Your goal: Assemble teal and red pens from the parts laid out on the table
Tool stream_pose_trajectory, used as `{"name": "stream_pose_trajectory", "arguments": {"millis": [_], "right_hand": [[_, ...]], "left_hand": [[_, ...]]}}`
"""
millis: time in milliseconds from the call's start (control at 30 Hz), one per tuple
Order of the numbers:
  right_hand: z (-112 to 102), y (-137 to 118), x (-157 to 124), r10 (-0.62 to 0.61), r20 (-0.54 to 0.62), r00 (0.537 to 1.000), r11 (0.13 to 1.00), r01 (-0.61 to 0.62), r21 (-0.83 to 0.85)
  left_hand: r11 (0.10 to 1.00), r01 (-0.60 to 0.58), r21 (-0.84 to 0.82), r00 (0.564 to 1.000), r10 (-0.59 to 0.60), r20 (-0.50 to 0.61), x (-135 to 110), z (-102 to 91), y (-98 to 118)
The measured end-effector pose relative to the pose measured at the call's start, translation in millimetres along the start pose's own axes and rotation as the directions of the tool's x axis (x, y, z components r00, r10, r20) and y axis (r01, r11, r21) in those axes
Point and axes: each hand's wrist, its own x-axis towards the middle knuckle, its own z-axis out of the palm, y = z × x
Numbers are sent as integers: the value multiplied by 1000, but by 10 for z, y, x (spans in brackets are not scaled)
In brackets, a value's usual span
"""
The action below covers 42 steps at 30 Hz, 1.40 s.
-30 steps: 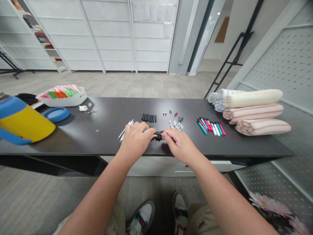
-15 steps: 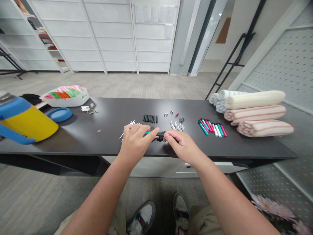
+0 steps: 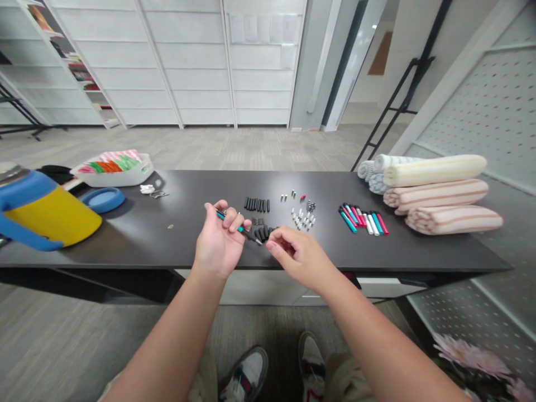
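My left hand is turned palm up, its fingers curled around a teal and black pen. The pen slants down to the right and ends in a silver tip. Close by that tip, my right hand is pinched; whatever lies between its fingertips is hidden or too small to name. Behind the hands are a row of black sleeves, small springs and more black pieces. Farther right stand small white cone-like parts, dark metallic bits and small silver caps.
Teal, red and white pen barrels lie on the black table, left of rolled towels. At left are a yellow and blue jug, a blue lid and a white basket of colourful packets.
My left hand has turned from palm down to palm up and shows the pen. My right hand has moved slightly left and down, and the black pieces on the table are now more visible.
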Motion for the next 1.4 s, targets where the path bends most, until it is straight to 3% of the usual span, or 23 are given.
{"name": "stream_pose_trajectory", "arguments": {"millis": [267,667,833,1167,1400], "right_hand": [[-19,29,-15,82,17,996,995,-83,58],[-13,21,-16,72,61,996,997,-71,-12],[-11,14,-12,59,69,996,998,-58,-29],[-3,-9,-14,45,102,994,998,-41,-43],[-1,-24,-3,42,124,991,998,-34,-60]], "left_hand": [[996,42,-79,998,-46,-50,70,-240,356],[987,83,-139,996,-85,-7,75,-314,329],[991,49,-128,997,-55,-47,58,-276,326],[999,51,1,998,-51,42,23,-116,212],[994,94,56,992,-98,78,16,-105,193]]}}
